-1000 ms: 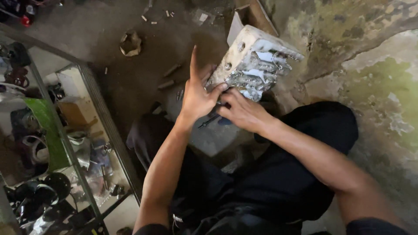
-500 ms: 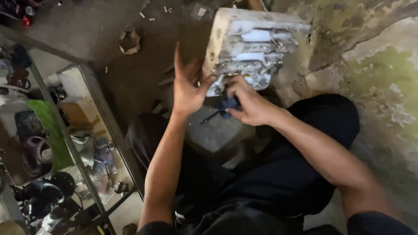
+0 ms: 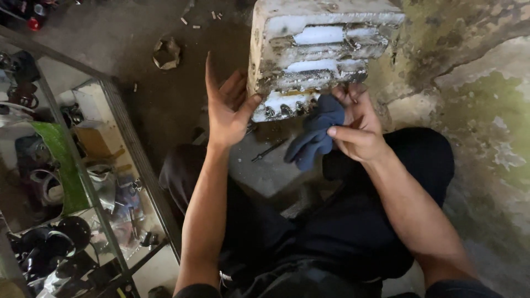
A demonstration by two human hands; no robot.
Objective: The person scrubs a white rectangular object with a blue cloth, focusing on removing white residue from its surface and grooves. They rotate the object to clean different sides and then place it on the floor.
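Grey-white cast metal block [image 3: 320, 52], ribbed and grimy, with slotted channels across its near face. Head view, the only view: the block is held up above the person's lap, in front of a stained, mossy wall [image 3: 475, 83].

Left hand [image 3: 226, 110]: grip open, fingers spread and pointing up, thumb pressed to the block's lower left edge, palm bracing that side.

Right hand [image 3: 356, 129]: grip closed on a dark blue cloth [image 3: 314, 135], thumb across it, the fingertips touching the block's lower right edge. The cloth hangs bunched below the block, touching its underside.

Below the hands: a flat grey slab [image 3: 270, 168] on the floor, a thin dark tool [image 3: 269, 150] lying on it; it cannot be told what kind of tool.

Legs in black trousers [image 3: 342, 237], crossed.

Floor [image 3: 154, 99], dark and dusty: a small round crumpled piece [image 3: 166, 53] near the far edge.

Left of the person: a glass-fronted cabinet [image 3: 127, 160] with metal frame, holding assorted parts, a green strip [image 3: 61, 160] and a cardboard box [image 3: 94, 140].
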